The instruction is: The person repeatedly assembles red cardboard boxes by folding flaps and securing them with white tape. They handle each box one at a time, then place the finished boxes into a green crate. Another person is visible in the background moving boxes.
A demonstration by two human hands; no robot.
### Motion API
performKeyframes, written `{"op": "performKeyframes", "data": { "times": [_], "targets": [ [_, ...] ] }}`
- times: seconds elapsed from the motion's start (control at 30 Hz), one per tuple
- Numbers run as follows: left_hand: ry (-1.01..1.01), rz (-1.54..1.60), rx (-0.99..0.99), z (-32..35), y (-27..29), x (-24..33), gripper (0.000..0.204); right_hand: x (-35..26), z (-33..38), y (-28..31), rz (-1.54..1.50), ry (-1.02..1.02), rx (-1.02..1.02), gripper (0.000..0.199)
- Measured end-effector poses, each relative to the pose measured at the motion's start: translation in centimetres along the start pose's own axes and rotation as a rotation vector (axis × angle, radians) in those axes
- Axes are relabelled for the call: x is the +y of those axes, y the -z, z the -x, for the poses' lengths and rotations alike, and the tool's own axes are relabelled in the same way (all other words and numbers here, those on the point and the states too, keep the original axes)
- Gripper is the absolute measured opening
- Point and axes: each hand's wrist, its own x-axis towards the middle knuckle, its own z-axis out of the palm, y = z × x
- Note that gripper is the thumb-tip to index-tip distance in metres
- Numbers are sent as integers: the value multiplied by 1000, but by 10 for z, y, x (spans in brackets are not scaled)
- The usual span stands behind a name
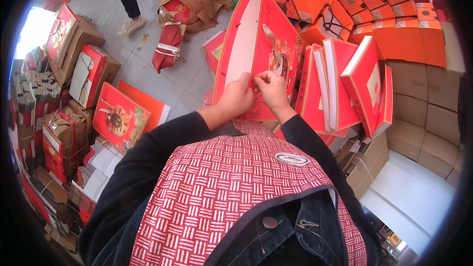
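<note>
So the red gift box [260, 39] looks like stiff printed paperboard, smooth with a bit of a sheen, and its pale ribbon handle [272, 38] reads as satiny cloth. The orange boxes [401, 42] seem to be smooth card too, while the brown cartons [409, 81] are plain matt cardboard. That wrapping paper [202, 2] on the floor is kraft-type stuff, dull and super crinkled. Floor tiles [143, 64] are smooth with a faint shine. Clothing-wise: the apron [217, 187] is printed cloth, pretty matt, over a rough-looking denim jacket [315, 226] with a dull metal button [269, 222].
</note>
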Motion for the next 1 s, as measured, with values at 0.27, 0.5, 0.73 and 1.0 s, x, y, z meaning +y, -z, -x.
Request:
{"op": "performKeyframes", "data": {
  "times": [0.27,0.5,0.73,1.0],
  "targets": [
    [230,612,-439,-27,17,-18,26,-34,-15,21,176,-177,-187,58],
    [96,191,-295,-41,-5,-9,28,-66,-32,21,1058,-55,-321,78],
    [477,916,-158,-31,1,-6,14,-64,-28,40,1080,-78,-327,67],
    [-37,482,-392,11,1,-2,40,-64,11,59,-263,-17,-319,25]
  ]
}}
